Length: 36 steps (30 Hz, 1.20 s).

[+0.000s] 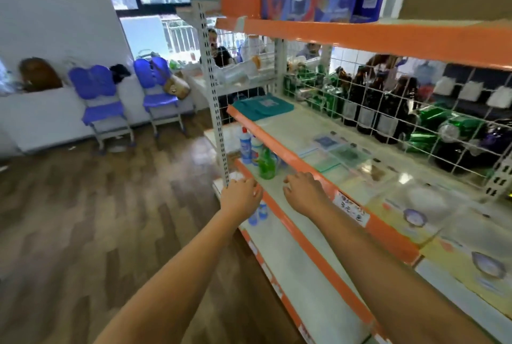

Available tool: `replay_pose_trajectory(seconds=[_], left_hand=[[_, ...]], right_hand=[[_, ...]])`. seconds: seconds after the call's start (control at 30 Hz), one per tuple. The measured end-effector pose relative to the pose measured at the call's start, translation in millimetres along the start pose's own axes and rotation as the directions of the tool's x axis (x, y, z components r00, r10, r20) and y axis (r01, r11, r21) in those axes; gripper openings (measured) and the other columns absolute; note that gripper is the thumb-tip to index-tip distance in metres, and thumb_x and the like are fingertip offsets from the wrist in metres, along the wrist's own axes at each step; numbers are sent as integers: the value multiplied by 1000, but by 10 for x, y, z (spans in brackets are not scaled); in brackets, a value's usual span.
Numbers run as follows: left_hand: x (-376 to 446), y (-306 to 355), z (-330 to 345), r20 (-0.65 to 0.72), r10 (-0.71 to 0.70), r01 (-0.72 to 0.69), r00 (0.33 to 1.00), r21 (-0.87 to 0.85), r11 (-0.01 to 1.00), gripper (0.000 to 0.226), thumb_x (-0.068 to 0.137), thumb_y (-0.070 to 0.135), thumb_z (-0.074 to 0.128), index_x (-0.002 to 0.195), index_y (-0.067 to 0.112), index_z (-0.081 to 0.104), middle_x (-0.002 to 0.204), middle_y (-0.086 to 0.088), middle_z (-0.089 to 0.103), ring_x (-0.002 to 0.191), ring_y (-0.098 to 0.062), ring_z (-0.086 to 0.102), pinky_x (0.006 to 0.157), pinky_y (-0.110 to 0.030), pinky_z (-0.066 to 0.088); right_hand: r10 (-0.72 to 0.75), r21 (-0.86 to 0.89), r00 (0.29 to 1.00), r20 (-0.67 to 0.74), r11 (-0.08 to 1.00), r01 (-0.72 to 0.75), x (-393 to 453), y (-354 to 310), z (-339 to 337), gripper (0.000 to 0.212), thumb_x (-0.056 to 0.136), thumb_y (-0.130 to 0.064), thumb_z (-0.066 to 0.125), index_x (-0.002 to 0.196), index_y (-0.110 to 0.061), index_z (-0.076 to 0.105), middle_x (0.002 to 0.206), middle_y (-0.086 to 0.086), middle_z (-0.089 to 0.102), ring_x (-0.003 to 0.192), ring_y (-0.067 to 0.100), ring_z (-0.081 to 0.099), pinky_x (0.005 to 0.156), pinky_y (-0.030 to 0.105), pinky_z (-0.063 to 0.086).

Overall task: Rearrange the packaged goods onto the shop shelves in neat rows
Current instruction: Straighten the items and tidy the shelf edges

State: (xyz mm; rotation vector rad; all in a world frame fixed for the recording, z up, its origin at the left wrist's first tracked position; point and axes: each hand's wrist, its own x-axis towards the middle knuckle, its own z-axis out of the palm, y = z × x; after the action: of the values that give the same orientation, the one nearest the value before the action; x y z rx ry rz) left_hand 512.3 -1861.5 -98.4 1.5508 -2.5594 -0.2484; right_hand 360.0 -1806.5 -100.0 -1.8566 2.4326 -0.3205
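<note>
On the lower orange-edged shelf [291,233] stand a green plastic spray bottle [266,166] and a blue-and-white plastic bottle [245,147], likely light, stiff and slippery, best gripped round the body; both the left hand [241,194] and right hand [303,191] reach in loosely curled, holding nothing.

Orange-edged shelves [299,150] — flat packets [346,154], seemingly, plus bottles [245,147] below

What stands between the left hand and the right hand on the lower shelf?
In the head view, only bare shelf shows between the left hand and the right hand; the green bottle stands just beyond the gap.
</note>
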Motion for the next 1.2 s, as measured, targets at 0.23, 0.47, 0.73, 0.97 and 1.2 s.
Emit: replay_pose_trajectory(seconds=[0.23, 0.47, 0.73, 0.97, 1.2], left_hand=[[1049, -268, -40, -6, -98, 98, 995, 10, 995, 37, 97, 37, 38, 124, 18, 55, 128, -8, 54, 121, -29, 47, 95, -43, 42], [1945, -408, -34, -41, -93, 92, 995, -4, 996, 38, 97, 40, 36, 121, 17, 56, 127, -7, 55, 119, -29, 48, 93, -43, 44], [2818, -648, 18, 18, -52, 52, 999, -14, 999, 39, 98, 37, 33, 123, 16, 54, 121, -10, 57, 113, -29, 51, 92, -39, 42], [3815, -1058, -31, 38, 60, -61, 997, 37, 997, 40, 98, 37, 38, 130, 15, 50, 129, -11, 53, 121, -30, 46, 99, -42, 41], [4654, -1193, -41, 31, 186, -187, 982, 30, 982, 37, 98, 32, 36, 126, 12, 50, 129, -13, 51, 121, -31, 44, 99, -45, 37]], right_hand=[[-51, -22, 998, -23, 998, 51, 1161, -2, 6, 34, 98, -27, 36, 123, -11, 53, 130, 12, 52, 120, 34, 45, 95, 41, 40], [-40, -33, 999, 25, 999, 41, 2105, 118, 53, 36, 95, -27, 38, 125, -14, 55, 125, 13, 55, 118, 33, 47, 94, 39, 41], [2, -1, 999, 41, 1000, -2, 3039, 161, 283, 35, 96, -27, 38, 126, -15, 54, 130, 11, 52, 122, 29, 43, 100, 38, 38], [132, 19, 990, 40, 991, -133, 3967, 117, 374, 38, 97, -27, 38, 130, -15, 52, 133, 10, 50, 123, 28, 43, 99, 37, 39], [267, 82, 963, -31, 961, -264, 4724, 220, 358, 32, 97, -29, 39, 121, -14, 54, 125, 12, 52, 119, 29, 45, 95, 39, 42]])
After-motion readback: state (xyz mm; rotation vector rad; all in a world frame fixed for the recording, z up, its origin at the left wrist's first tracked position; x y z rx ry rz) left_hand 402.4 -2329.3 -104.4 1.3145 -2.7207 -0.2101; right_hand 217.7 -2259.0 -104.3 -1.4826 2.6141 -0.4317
